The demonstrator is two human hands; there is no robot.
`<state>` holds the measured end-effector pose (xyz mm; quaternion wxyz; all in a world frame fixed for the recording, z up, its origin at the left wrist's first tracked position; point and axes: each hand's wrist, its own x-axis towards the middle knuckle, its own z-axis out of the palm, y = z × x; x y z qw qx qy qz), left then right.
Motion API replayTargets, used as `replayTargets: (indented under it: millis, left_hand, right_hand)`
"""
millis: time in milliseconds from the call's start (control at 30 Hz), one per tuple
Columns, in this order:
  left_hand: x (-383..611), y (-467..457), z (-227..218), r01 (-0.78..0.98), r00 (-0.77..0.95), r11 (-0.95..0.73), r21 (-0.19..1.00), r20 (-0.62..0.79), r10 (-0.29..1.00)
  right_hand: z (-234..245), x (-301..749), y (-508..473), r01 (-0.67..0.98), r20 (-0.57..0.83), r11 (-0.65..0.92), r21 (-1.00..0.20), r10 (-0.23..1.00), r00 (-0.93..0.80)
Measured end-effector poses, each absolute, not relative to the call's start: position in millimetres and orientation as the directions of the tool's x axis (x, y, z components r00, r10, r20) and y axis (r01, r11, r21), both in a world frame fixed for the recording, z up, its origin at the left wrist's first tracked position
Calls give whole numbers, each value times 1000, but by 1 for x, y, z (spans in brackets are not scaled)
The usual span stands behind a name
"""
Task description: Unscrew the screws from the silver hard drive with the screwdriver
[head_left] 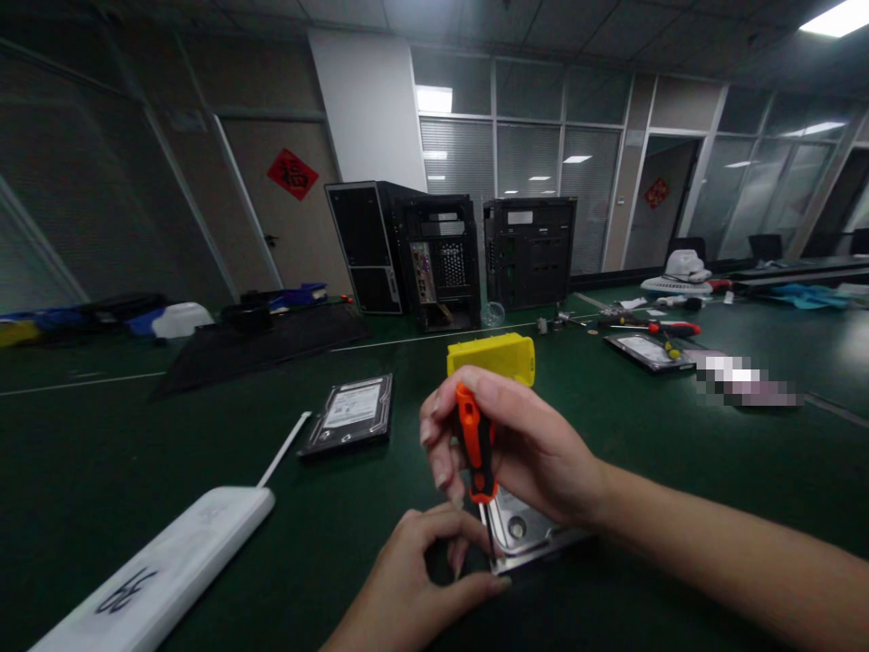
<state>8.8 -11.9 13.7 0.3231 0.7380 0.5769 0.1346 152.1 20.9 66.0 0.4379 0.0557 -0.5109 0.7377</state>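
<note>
My right hand [522,435] is wrapped round an orange and black screwdriver [477,453], held nearly upright with its shaft pointing down. The tip meets a corner of a silver hard drive [520,523] on the green table. With thumb and index finger, my left hand [427,570] pinches that same corner, close to the shaft. Part of the drive is hidden under my right hand and wrist. Another hard drive [349,412], with a white label, lies farther left. Just beyond my right hand stands a yellow plastic bin [499,353].
A white power strip [163,570] with a cable lies at the left front. Black computer cases [441,258] stand at the back. On the right are a third hard drive [648,351], tools [652,326] and a white cap [685,267]. A dark mat [258,349] lies back left.
</note>
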Motion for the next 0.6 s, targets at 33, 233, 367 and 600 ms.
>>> replayTargets:
  millis: [33,233,367,600]
  left_hand:
    - [9,-12,13,762,297,-128,635,-167,940]
    - [5,-11,5,753,308,-154,639,-137,941]
    - [5,-10,3,748,334,-185,637,-121,935]
    - [8,-12,12,754,336,-177,633,-140,931]
  right_hand:
    - [66,152,21,-703,529,-96,-705,590,-610]
    - [65,152,20,-703,514,-105,-704,608,-605]
    - [65,153,21,-682,498,-73,-727,627,-599]
    - [69,157,20,-657,457,-99,-747,641,-616]
